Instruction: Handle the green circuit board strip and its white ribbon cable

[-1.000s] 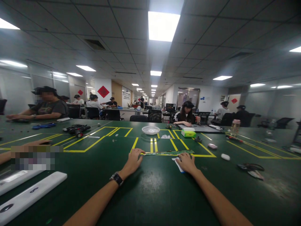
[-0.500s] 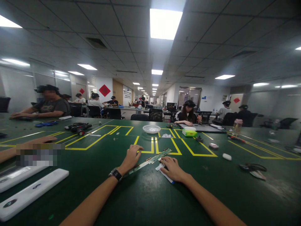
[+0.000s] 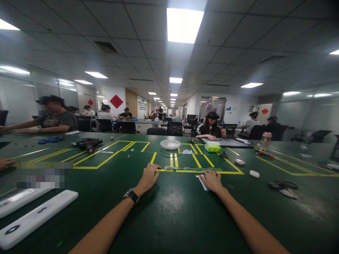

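Note:
A long, narrow green circuit board [image 3: 189, 169] lies almost level across the yellow tape lines, between and just beyond my hands. My left hand [image 3: 148, 178], with a dark watch on its wrist, rests at the board's left end. Its fingers are loosely bent and apart, with a small gap to the board. My right hand [image 3: 212, 180] lies over a flat white piece with a blue edge [image 3: 202, 183]; most of that piece is hidden under the palm. The fingertips of this hand reach the board's near edge; whether they touch it I cannot tell.
A white woven-looking basket [image 3: 170, 144] and a green tissue pack [image 3: 212, 147] stand ahead. Long white cases [image 3: 39, 217] lie at the left. A white earbud-like case [image 3: 254, 174] and a dark cable [image 3: 283, 186] are at the right. A co-worker's hand [image 3: 7, 163] shows far left.
The board has turned from slanted to nearly level and shifted right. My right hand moved right and forward along with the white piece. My left hand stayed nearly still. The co-worker's hand drew back left.

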{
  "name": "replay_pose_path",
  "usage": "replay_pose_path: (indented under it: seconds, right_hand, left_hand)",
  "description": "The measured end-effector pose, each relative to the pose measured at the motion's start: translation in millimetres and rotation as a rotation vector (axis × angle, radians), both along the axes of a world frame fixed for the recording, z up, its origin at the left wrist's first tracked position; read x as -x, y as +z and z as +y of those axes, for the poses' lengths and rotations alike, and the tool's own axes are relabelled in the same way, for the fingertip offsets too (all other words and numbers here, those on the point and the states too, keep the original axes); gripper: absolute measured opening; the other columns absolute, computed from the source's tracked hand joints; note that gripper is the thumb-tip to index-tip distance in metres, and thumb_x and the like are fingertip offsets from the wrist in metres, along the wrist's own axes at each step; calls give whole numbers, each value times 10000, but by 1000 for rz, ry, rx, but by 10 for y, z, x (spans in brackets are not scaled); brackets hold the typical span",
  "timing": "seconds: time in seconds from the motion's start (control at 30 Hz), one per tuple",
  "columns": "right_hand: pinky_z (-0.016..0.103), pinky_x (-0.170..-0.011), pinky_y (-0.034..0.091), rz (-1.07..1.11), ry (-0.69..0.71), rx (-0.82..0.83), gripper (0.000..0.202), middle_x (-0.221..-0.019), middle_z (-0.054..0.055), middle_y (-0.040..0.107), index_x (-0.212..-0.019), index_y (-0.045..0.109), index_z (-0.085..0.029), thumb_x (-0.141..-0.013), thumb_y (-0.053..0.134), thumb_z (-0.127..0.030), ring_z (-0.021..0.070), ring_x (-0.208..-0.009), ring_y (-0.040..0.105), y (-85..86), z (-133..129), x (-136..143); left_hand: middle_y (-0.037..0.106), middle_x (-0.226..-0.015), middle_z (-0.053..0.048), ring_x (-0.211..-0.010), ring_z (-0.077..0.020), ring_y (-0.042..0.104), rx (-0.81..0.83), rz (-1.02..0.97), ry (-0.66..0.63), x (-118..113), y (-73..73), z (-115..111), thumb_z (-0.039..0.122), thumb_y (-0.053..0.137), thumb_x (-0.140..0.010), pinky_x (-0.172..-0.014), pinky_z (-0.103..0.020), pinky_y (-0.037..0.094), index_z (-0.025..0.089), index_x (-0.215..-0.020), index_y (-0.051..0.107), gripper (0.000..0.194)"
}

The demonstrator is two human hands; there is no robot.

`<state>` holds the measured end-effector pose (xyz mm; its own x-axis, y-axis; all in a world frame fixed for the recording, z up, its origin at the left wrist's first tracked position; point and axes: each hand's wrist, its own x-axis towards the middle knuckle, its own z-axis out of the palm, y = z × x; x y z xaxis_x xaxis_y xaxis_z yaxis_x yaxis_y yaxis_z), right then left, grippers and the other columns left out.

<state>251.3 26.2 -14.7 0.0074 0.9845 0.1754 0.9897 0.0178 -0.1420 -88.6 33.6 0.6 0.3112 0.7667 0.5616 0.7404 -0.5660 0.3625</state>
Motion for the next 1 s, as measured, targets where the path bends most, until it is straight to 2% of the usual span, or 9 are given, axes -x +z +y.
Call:
replay_pose_path:
  seconds: [0.13, 0.3, 0.4, 0.5, 0.77, 0.9, 1.0]
  right_hand:
    - [477, -989, 248, -13, 26, -33, 450, -1278, 149, 541, -1264, 549, -192, -919, 368, -418, 302, -1221, 416, -64, -39, 216]
    - [459, -1041, 190, 3, 331, -45, 504, -1373, 110, 469, -1330, 485, -240, -910, 379, -496, 274, -1289, 353, -137, -131, 581]
    - [453, -1051, 175, 3, 406, -35, 519, -1385, 103, 461, -1349, 465, -248, -909, 380, -510, 267, -1299, 342, -117, -170, 646]
    - [458, -1046, 175, -11, 349, -28, 504, -1375, 102, 475, -1329, 492, -242, -907, 387, -497, 273, -1287, 356, -71, -151, 573]
    - [476, -995, 247, -53, 0, -11, 477, -1326, 140, 512, -1277, 540, -173, -923, 362, -439, 301, -1240, 398, -17, 22, 134]
    - [461, -988, 275, -25, 5, -1, 463, -1354, 142, 483, -1295, 520, -173, -946, 321, -402, 285, -1259, 388, -33, 6, 147]
    - [473, -1006, 260, -2, 116, 8, 456, -1382, 132, 457, -1304, 515, -204, -945, 323, -409, 281, -1275, 378, -49, -59, 297]
  left_hand:
    - [623, -1071, -52, -1044, -219, 479, -26, 34, -23, -35, -1, -28, 181, 420, -892, -844, -347, 370, 205, -1018, 613, 231]
    - [621, -1080, -52, -1052, -217, 470, -56, 44, 7, -16, 9, -19, 166, 425, -886, -861, -344, 361, 202, -1016, 609, 228]
    - [624, -1072, -48, -1034, -214, 473, -57, 56, 33, 0, 4, -10, 176, 431, -890, -858, -338, 361, 206, -1017, 610, 222]
    - [625, -1062, -53, -1021, -215, 474, -47, 74, 65, -2, -9, -7, 192, 429, -897, -847, -333, 363, 206, -1013, 615, 219]
    - [623, -1064, -56, -1027, -216, 472, -4, 104, 112, -12, -17, -17, 196, 439, -895, -835, -320, 371, 211, -1020, 617, 218]
    - [624, -1053, -59, -1026, -218, 476, 13, 120, 110, -27, -13, -35, 188, 428, -897, -845, -323, 376, 210, -1024, 624, 234]
    - [631, -1023, -60, -1003, -222, 485, -7, 100, 108, -26, 4, -40, 202, 406, -911, -842, -333, 382, 208, -995, 632, 241]
